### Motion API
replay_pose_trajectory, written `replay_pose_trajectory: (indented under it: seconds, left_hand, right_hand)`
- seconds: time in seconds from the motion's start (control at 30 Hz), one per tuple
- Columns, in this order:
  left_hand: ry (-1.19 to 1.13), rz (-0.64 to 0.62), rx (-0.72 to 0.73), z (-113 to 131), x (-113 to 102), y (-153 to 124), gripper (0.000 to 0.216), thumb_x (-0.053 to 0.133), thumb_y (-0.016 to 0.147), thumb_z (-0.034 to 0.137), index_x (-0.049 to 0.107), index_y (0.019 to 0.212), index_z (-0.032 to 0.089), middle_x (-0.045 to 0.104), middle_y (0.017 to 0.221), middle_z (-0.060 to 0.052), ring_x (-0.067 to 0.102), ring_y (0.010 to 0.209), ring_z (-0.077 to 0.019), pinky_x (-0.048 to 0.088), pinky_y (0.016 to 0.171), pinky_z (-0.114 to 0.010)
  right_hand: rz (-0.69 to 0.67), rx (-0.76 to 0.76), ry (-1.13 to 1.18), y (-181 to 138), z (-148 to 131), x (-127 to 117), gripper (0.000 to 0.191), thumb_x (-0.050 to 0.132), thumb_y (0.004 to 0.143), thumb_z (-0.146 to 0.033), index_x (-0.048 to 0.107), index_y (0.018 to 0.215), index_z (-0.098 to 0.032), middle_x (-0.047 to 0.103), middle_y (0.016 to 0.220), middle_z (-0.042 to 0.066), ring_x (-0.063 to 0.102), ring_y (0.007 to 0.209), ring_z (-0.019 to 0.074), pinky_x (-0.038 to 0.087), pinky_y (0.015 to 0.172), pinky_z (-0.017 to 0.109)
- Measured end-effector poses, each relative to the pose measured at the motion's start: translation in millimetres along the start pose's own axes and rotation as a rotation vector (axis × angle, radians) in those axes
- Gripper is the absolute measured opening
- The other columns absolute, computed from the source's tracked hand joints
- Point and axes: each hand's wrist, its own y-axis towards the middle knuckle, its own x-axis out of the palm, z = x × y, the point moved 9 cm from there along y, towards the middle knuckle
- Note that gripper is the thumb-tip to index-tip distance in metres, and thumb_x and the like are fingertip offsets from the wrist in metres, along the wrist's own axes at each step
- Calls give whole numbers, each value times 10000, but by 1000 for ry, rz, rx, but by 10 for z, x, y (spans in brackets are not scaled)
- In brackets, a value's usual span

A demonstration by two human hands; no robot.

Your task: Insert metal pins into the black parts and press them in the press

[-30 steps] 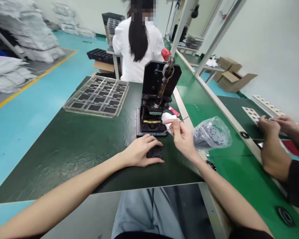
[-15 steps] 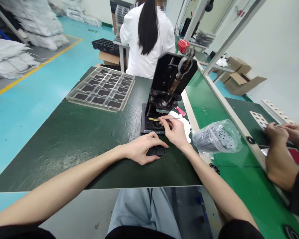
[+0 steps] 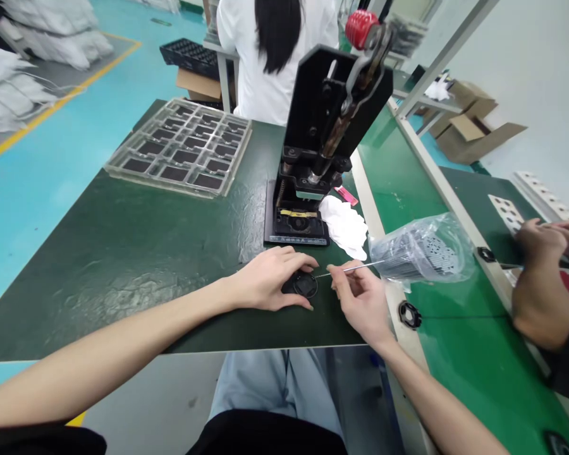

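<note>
Right hand [image 3: 360, 297] has a pinch grip on thin tweezers [image 3: 348, 270], thumb and forefinger clenched around the middle of them, tips pointing left toward the little black round part [image 3: 304, 285]. The tips sit just at the part's right edge; can't tell if they actually touch it. Left hand [image 3: 270, 278] is grasping that same part, pinning it flat on the counter [image 3: 123, 253] with fingers curled over the top and the thumb below it. So the part is right between the two hands, under the left fingers and just left of the tweezers' tips.

Straight beyond the grip stands the black press [image 3: 322, 126] with its red knob [image 3: 359, 27] up top, and a yellow strip shows in its base. Just right of the base, above the right hand, lies a white cloth [image 3: 346, 224]. Further right of the grip there's a clear bag [image 3: 422, 249] of dark parts lying on the counter's edge, and a black ring [image 3: 409, 314] on the green belt [image 3: 455, 354] just right of the right wrist. Way off to the upper left of the left hand is a clear tray [image 3: 183, 148] with dark pieces in its pockets.

Another person's hands [image 3: 545, 253] are busy at the far right, and someone in a white coat [image 3: 246, 69] sits with their back turned behind the press.
</note>
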Motion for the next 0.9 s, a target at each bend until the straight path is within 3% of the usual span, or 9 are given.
replay_pose_trajectory:
  seconds: [0.3,0.7,0.9]
  left_hand:
    - [-37,-15,-79,-43,2,17,717,915,759,516,550,1286,194,739,1117,-63,705,1033,-270,520,891,-372]
    - [-69,10,-117,-106,31,-5,705,914,755,505,557,1285,208,734,1038,-42,720,984,-260,517,872,-358]
    - [-122,21,-170,-118,17,-5,664,944,733,407,568,1241,207,718,975,-15,717,906,-233,515,792,-310]
  right_hand:
    - [-59,-142,-179,-10,16,99,196,607,999,-262,608,819,-184,615,706,-2,570,569,93,450,526,211]
    - [-89,-416,-403,-48,-253,246,196,534,1045,-238,559,855,-198,588,711,4,568,582,115,456,554,240]
    - [-94,-417,-384,-15,-223,332,248,537,1029,-229,493,786,-207,557,688,-3,540,579,113,417,553,243]
